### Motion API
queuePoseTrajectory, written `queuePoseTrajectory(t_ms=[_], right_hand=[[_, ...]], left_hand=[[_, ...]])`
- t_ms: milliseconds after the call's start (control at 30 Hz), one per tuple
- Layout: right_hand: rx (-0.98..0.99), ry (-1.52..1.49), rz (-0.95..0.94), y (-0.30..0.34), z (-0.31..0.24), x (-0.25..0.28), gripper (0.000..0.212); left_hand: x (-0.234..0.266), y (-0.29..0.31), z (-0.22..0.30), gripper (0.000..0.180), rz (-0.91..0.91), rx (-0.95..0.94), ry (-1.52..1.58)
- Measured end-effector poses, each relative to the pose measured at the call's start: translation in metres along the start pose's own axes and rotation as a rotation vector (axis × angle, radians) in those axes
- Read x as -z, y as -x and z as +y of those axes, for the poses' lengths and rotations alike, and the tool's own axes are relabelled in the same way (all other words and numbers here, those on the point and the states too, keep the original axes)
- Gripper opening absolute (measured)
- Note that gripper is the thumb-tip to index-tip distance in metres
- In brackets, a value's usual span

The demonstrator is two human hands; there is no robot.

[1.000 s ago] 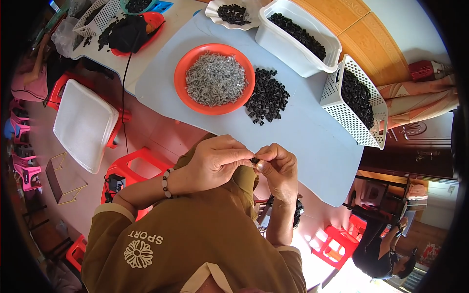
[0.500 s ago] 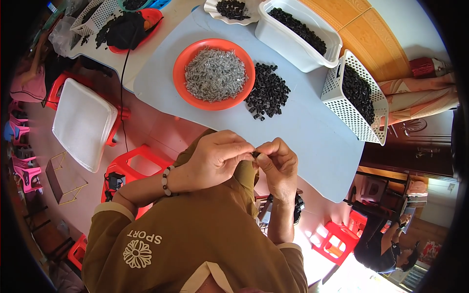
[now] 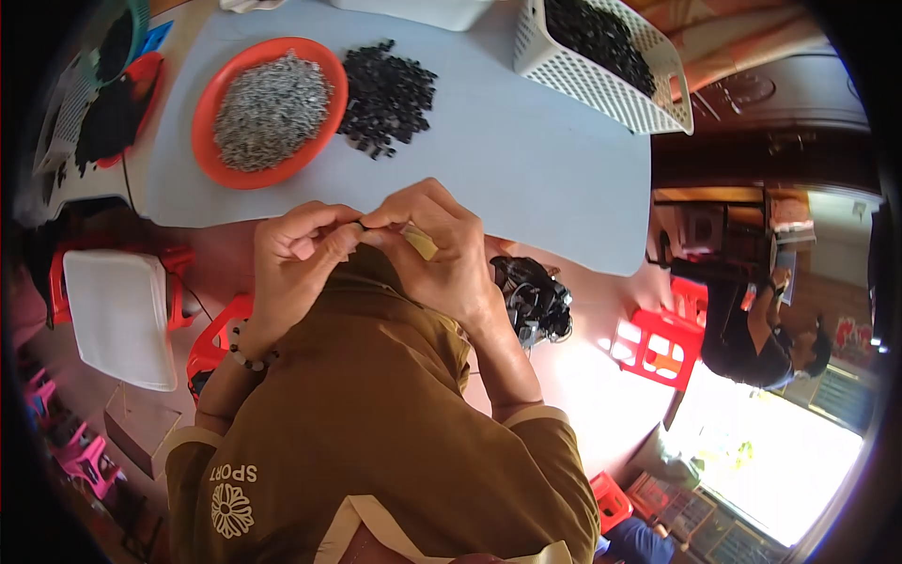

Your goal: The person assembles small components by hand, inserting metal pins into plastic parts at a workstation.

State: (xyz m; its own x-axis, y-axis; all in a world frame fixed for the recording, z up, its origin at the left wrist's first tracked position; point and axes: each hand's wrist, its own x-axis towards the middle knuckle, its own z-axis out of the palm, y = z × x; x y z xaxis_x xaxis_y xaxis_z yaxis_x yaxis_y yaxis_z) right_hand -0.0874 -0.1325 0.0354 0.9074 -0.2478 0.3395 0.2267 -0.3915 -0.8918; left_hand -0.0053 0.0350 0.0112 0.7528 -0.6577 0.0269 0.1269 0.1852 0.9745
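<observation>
Over my lap, just off the near edge of the pale blue table (image 3: 545, 179), my two hands meet fingertip to fingertip. Between them is a small black plastic piece (image 3: 361, 227), mostly covered by the fingers. My left hand (image 3: 293, 268), with a beaded bracelet on its wrist, pinches it from the left. From the right, my right hand (image 3: 443, 252) pinches it with thumb and forefinger. Beyond them on the table stands an orange-red bowl (image 3: 204, 132) filled with small clear pieces (image 3: 272, 111). A loose pile of small black pieces (image 3: 387, 99) lies against its right side.
A white perforated basket (image 3: 601, 96) of black pieces stands at the far right of the table, with a white tub (image 3: 413, 13) at the back. A white-topped red stool (image 3: 122, 320) is at left. To the right are a red stool (image 3: 658, 348) and a seated person (image 3: 742, 320).
The view has swung, so the table and bowl appear farther left and higher. My hands have turned a little and appear farther left; their fingertips still meet at the small black piece.
</observation>
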Motion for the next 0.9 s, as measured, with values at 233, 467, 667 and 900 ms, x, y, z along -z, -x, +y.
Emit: queuePoseTrajectory(t_ms=[233,467,667,900], right_hand=[[-0.135,-0.031,0.012,0.016,0.001,0.015,0.024],[-0.019,-0.003,0.098,0.026,0.013,0.02,0.021],[-0.091,-0.06,0.184,0.026,0.01,0.018,0.013],[-0.309,-0.363,0.285,0.023,0.015,0.001,0.011]], left_hand=[[-0.016,-0.003,-0.004,0.017,-0.035,0.1,-0.017],[-0.026,0.001,-0.009,0.017,-0.001,0.17,0.052],[-0.025,0.0,-0.014,0.018,0.004,0.165,0.048],[-0.019,0.001,-0.013,0.019,0.038,0.159,0.021]])
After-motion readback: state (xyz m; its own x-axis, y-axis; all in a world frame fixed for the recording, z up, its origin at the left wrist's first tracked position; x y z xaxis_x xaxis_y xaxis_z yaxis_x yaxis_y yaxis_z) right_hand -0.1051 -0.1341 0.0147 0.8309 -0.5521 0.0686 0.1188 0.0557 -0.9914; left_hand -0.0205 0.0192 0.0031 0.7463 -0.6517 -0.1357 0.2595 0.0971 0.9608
